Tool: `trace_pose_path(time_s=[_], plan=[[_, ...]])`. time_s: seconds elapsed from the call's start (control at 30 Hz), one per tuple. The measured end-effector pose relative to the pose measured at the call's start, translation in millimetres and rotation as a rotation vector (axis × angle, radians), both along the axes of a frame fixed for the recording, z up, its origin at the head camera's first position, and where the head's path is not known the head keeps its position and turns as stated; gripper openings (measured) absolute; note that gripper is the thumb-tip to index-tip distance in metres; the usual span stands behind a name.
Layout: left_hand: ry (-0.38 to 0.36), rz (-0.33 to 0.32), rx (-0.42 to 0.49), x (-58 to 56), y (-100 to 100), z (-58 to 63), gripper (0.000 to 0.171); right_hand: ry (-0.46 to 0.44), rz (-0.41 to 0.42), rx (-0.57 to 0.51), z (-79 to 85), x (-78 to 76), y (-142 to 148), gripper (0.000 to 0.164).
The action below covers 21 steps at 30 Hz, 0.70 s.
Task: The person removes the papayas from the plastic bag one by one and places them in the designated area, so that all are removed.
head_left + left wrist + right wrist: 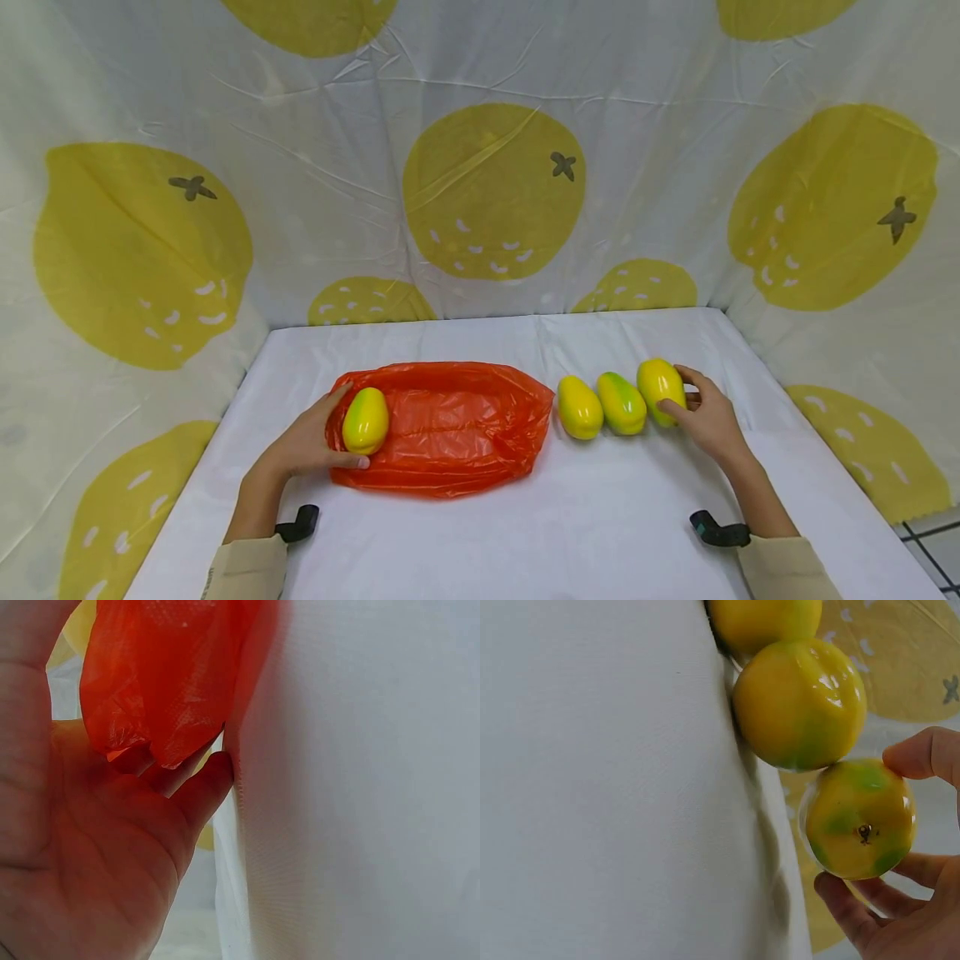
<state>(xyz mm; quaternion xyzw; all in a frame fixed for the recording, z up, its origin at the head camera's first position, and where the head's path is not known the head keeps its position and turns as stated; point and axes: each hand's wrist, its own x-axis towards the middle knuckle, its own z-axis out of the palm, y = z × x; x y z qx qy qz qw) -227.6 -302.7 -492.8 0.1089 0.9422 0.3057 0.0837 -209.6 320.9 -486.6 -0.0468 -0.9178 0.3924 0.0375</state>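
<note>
White table [487, 542], lemon curtain [637, 208]. Left hand [311, 437] loosely spread at bag [457, 425]; right hand [708, 412] grips farthest fruit [658, 387] right of bag. Pickup step, imo; next wants lift bagward.

Soft, even light leaves only faint shadows on the white tabletop [487, 542] in the head view, with small glare spots on the yellow fruits [580, 408] and a crinkled sheen on the red bag [450, 425], while both wrist views look dimmer, the left hand [97, 817] shaded
</note>
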Motion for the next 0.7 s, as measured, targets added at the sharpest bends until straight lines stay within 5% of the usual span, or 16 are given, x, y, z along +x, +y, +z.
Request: trace_pose_path(time_s=[0.7], plan=[[-0.003, -0.009, 0.019, 0.7, 0, -0.3, 0.136, -0.071, 0.04, 0.046, -14.0, -1.6, 1, 0.081]])
